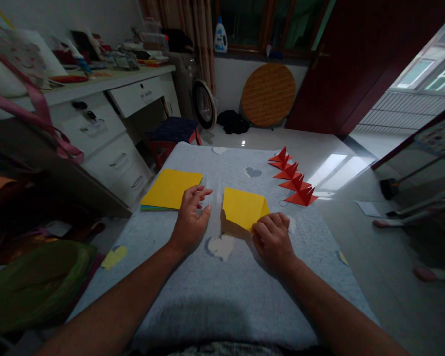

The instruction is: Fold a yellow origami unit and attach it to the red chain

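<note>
A folded sheet of yellow paper (242,206) is pinched at its near right corner by my right hand (274,238); its near edge is lifted off the cloth and casts a shadow. A crease runs close to the sheet's right edge. My left hand (193,217) has its fingers apart and holds nothing, between the folded sheet and a stack of coloured paper (172,189). Yellow is on top of that stack, with green and blue edges below. Several red folded-paper pieces (294,183) with upright points stand in a row at the table's far right.
The table wears a pale blue cloth (215,291) with heart patches. To the left are a white desk (107,143) with drawers and a bin with a green liner (40,284). A stool (174,131) stands beyond the table's far left corner, near an open washing machine (203,104).
</note>
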`<act>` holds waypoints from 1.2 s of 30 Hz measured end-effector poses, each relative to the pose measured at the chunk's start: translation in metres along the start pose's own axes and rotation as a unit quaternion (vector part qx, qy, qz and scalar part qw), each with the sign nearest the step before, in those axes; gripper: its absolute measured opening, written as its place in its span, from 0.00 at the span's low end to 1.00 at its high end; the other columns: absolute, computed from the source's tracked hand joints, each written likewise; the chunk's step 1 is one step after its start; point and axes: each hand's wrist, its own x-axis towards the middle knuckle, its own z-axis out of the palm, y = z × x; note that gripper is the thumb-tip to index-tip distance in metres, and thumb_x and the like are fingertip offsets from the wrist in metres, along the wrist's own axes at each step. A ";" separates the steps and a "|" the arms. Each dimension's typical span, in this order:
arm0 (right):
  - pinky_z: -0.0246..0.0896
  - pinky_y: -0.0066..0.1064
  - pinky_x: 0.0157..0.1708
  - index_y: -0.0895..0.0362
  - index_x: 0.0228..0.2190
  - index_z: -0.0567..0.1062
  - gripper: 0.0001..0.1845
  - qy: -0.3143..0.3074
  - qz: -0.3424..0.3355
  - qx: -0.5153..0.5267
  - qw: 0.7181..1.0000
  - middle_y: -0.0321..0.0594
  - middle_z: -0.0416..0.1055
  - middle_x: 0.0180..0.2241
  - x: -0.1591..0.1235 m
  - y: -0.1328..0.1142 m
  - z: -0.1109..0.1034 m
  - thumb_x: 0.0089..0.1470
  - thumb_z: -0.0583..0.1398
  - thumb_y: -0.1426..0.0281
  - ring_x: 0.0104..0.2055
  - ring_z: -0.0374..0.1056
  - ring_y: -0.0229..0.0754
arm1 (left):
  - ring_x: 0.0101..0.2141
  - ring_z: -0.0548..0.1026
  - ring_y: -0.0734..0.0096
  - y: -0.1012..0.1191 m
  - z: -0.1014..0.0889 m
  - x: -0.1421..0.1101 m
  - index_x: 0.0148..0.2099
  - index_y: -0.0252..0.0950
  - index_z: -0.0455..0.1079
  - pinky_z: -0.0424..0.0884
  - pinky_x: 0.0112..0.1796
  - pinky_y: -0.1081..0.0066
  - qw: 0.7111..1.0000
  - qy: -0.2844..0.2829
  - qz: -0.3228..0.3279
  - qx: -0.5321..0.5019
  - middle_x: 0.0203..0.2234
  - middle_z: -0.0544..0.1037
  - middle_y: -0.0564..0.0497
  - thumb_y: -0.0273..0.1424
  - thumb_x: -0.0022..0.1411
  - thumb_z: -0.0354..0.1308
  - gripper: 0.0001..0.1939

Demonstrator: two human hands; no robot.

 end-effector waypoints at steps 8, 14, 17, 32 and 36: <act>0.50 0.41 0.44 0.54 0.26 0.69 0.11 -0.039 0.016 -0.045 0.998 0.39 0.65 0.26 0.000 -0.009 0.002 0.60 0.55 0.74 0.34 0.57 0.45 | 0.50 0.74 0.61 0.012 0.005 -0.022 0.55 0.38 0.69 0.73 0.50 0.61 0.942 -0.223 0.233 0.091 0.53 0.72 0.42 0.22 0.64 0.54 0.18; 0.51 0.39 0.42 0.55 0.28 0.71 0.10 -0.125 -0.016 0.021 0.992 0.39 0.67 0.29 0.000 -0.009 0.006 0.63 0.56 0.72 0.35 0.58 0.44 | 0.43 0.76 0.61 -0.002 0.013 -0.018 0.47 0.36 0.73 0.73 0.46 0.62 0.938 -0.223 0.226 0.137 0.41 0.78 0.44 0.21 0.64 0.54 0.12; 0.53 0.37 0.41 0.56 0.30 0.72 0.09 -0.174 -0.013 0.057 0.983 0.41 0.68 0.31 0.000 -0.009 0.004 0.63 0.55 0.72 0.36 0.59 0.44 | 0.41 0.76 0.62 -0.005 0.011 -0.016 0.41 0.35 0.74 0.73 0.44 0.65 0.938 -0.239 0.200 0.149 0.39 0.78 0.45 0.21 0.64 0.55 0.08; 0.57 0.53 0.54 0.58 0.63 0.52 0.50 -0.186 0.070 0.180 0.963 0.55 0.64 0.54 -0.007 0.009 -0.002 0.45 0.68 0.59 0.56 0.61 0.59 | 0.39 0.77 0.65 -0.010 0.001 -0.011 0.36 0.36 0.73 0.73 0.43 0.67 0.942 -0.248 0.183 0.134 0.37 0.78 0.47 0.21 0.63 0.54 0.08; 0.59 0.50 0.54 0.58 0.56 0.63 0.36 -0.209 0.034 0.167 0.963 0.53 0.66 0.52 -0.003 0.001 -0.001 0.48 0.67 0.62 0.54 0.62 0.56 | 0.38 0.77 0.66 -0.009 0.003 -0.011 0.37 0.37 0.72 0.73 0.42 0.68 0.953 -0.236 0.162 0.103 0.36 0.78 0.48 0.23 0.63 0.54 0.07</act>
